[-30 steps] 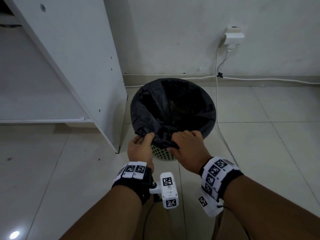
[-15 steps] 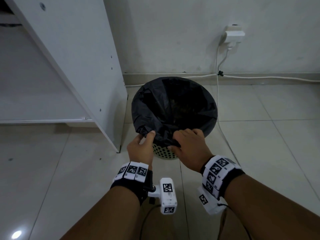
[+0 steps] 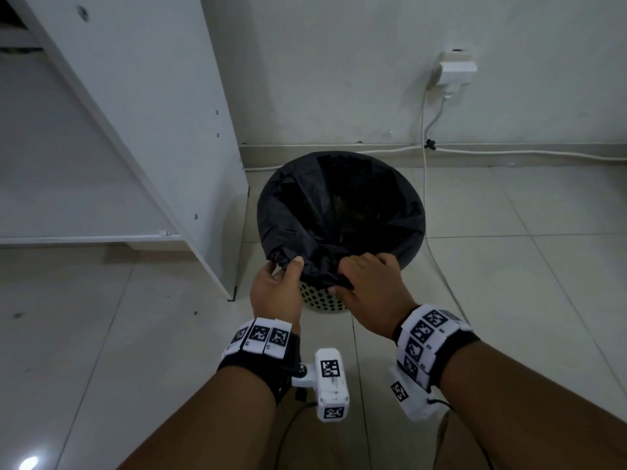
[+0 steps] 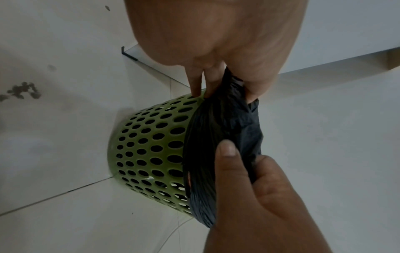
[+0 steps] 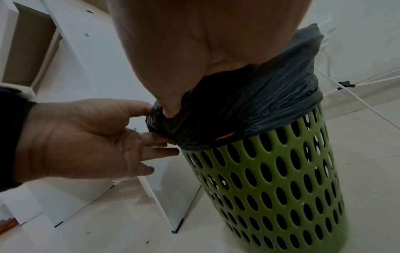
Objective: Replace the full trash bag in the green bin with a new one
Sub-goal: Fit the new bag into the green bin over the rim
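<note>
A black trash bag (image 3: 339, 212) lines the green perforated bin (image 3: 319, 300) on the tiled floor, its edge folded over the bin's rim. Both hands are at the near rim. My left hand (image 3: 283, 266) pinches the bag's folded edge, thumb on top and fingers under it. My right hand (image 3: 349, 276) grips a bunch of the same edge just to the right. The left wrist view shows the bag (image 4: 216, 128) held between the left hand (image 4: 225, 85) and the right hand (image 4: 238, 157), beside the bin (image 4: 147, 145). The bag's contents are too dark to make out.
A white cabinet panel (image 3: 163, 113) stands close to the bin's left side, its bottom corner (image 3: 232, 296) near my left hand. A white cable (image 3: 424, 164) drops from a wall plug (image 3: 456, 71) and runs along the floor right of the bin. The wall is right behind it.
Hardly anything: both hands keep their hold on the bag's near edge, and the view has shifted slightly.
</note>
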A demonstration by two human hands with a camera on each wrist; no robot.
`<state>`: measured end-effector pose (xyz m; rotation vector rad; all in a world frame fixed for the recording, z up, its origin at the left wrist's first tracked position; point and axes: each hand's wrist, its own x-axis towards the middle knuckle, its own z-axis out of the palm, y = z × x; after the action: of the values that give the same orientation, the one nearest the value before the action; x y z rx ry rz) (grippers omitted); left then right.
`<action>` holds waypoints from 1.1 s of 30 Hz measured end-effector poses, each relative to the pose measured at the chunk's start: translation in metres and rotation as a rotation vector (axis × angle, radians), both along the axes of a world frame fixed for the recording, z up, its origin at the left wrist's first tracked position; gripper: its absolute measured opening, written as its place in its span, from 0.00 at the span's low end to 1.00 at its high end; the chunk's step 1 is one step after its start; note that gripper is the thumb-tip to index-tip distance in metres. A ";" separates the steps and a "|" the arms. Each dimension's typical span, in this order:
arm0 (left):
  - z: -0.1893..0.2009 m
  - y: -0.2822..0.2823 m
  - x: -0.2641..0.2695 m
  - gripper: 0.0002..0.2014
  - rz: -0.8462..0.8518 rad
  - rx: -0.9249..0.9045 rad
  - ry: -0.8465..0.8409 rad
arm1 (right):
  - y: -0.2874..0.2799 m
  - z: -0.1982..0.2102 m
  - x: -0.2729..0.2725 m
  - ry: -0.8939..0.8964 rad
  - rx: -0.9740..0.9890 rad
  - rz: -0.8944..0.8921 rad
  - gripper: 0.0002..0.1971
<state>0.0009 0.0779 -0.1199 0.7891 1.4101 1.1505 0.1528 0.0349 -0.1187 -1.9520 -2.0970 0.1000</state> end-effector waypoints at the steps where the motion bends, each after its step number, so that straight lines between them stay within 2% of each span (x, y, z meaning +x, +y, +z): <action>1: 0.001 0.001 0.000 0.11 -0.026 0.002 0.041 | 0.000 0.000 0.000 -0.004 0.001 0.002 0.15; 5: 0.006 0.008 -0.001 0.12 -0.085 -0.033 0.080 | 0.000 -0.001 0.001 0.001 0.008 0.021 0.16; 9: 0.002 0.012 0.000 0.24 -0.043 -0.127 -0.081 | 0.002 -0.001 0.000 -0.003 0.007 0.008 0.15; 10: 0.001 0.012 0.001 0.24 -0.038 -0.111 -0.093 | 0.002 -0.001 0.000 0.001 0.003 0.010 0.15; 14: 0.001 0.012 0.008 0.13 -0.056 -0.062 -0.016 | 0.002 0.002 0.000 0.014 -0.025 0.011 0.13; 16: 0.002 0.011 0.011 0.14 -0.063 -0.056 -0.007 | 0.003 0.005 -0.001 0.008 -0.046 0.009 0.16; 19: 0.004 0.007 0.012 0.21 -0.127 -0.067 0.035 | 0.003 0.007 0.000 0.007 -0.073 0.006 0.17; 22: 0.002 0.003 0.013 0.27 -0.124 -0.185 -0.030 | 0.003 0.007 0.003 0.089 -0.047 0.014 0.18; 24: -0.001 0.001 0.012 0.26 -0.059 -0.312 -0.155 | 0.001 0.009 0.007 0.260 0.044 -0.006 0.20; 26: -0.002 0.001 0.010 0.14 -0.042 -0.359 -0.256 | -0.003 0.009 0.013 0.414 0.226 -0.124 0.20; 28: 0.000 0.003 0.010 0.10 -0.045 -0.390 -0.300 | -0.009 0.008 0.019 0.488 0.344 -0.375 0.20; 30: 0.001 0.007 0.008 0.10 -0.016 -0.405 -0.318 | -0.014 0.007 0.022 0.614 0.309 -0.682 0.26; 33: -0.002 0.015 0.004 0.11 0.005 -0.425 -0.352 | -0.014 0.004 0.025 1.073 0.089 -1.067 0.37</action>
<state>0.0045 0.0931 -0.1216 0.2670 1.2924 0.8949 0.1776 0.0210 -0.1151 -1.9823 -0.3257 0.6243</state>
